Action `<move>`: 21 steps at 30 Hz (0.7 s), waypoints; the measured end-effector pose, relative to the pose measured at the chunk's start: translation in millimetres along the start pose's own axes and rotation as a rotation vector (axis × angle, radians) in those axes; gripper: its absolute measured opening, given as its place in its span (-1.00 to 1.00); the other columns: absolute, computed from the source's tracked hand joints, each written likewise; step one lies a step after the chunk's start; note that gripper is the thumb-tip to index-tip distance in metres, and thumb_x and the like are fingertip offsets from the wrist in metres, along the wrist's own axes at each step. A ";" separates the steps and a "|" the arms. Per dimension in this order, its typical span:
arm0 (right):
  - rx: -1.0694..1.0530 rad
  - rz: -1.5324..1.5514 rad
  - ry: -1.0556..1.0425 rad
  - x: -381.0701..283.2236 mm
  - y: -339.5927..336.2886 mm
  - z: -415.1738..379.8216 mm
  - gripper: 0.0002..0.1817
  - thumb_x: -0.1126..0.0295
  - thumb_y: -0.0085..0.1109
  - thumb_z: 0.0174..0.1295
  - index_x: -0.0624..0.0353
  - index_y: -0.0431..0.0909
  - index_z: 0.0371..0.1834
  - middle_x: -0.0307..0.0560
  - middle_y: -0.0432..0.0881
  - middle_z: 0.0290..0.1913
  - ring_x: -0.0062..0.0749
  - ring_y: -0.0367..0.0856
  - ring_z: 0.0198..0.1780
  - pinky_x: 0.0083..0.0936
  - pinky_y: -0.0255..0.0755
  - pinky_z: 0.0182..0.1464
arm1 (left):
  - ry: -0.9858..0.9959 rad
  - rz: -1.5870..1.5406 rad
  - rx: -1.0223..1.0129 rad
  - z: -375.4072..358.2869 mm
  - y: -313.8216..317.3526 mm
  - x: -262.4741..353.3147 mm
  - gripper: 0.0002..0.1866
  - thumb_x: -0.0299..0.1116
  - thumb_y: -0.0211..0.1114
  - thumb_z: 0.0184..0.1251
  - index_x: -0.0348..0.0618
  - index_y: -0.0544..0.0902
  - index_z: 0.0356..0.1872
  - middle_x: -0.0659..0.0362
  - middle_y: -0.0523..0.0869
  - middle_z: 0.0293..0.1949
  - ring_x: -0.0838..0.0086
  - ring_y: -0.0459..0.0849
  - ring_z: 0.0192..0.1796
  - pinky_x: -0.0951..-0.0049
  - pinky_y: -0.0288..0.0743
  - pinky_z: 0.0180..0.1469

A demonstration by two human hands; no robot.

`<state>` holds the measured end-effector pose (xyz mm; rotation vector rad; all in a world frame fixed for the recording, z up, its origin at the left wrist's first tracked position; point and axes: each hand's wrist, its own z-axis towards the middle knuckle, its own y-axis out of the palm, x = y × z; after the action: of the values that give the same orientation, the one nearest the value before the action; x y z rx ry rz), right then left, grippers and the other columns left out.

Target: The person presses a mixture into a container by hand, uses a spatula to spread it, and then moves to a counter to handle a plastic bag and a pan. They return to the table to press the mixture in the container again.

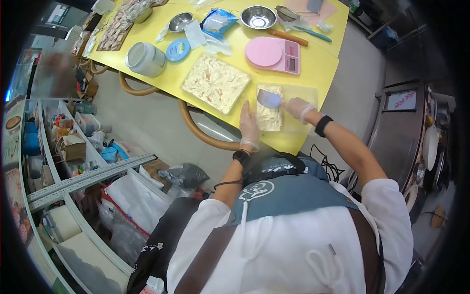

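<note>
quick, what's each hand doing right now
Left hand: open, flat against the side of the clear tray.
Right hand: closed on a scraper over the mix in the tray.

The table point(313, 66) is bright yellow with tan curved legs. On it the scale point(274, 53) is pink, the jar point(145, 59) is white, and its lid point(177, 50) is light blue with a green mark. The tray point(216, 82) holds a cream mixture flecked with orange. The 2 bowls point(258, 16) are shiny silver. The bag point(219, 20) is blue and white. The scraper point(269, 99) blade is silvery blue. Both the left hand point(248, 126) and right hand point(297, 107) wear clear gloves with black wristbands. The apron point(289, 193) is slate blue with white print and brown straps.
</note>
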<state>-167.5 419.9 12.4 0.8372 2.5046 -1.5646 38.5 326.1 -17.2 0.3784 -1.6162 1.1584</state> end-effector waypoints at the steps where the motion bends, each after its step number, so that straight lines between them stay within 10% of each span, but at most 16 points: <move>1: -0.090 0.027 0.094 -9.5 0.4 1.2 -0.55 0.11 -0.35 0.41 0.17 0.50 -0.02 0.24 0.56 -0.47 0.06 0.60 -0.41 -0.16 0.48 -0.31 | -0.012 0.013 0.006 -2.6 -0.7 0.9 -0.55 -0.51 0.02 0.26 -0.33 0.32 0.21 -0.14 0.41 0.17 0.07 0.37 0.22 0.31 0.22 0.26; 21: -0.146 -0.232 -0.161 -28.9 12.9 -54.0 -0.65 0.35 -0.20 0.29 -0.08 0.41 0.13 0.15 0.60 -0.40 0.02 0.63 -0.30 -0.18 0.51 -0.28 | 0.170 0.037 0.047 -0.4 -16.1 7.4 -0.63 -0.46 0.00 0.31 -0.39 0.41 0.11 -0.14 0.51 0.08 0.05 0.47 0.12 0.29 0.30 0.18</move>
<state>-125.0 458.3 37.5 0.3972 2.6331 -1.4195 47.6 321.0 -2.9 0.2737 -1.4549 1.2249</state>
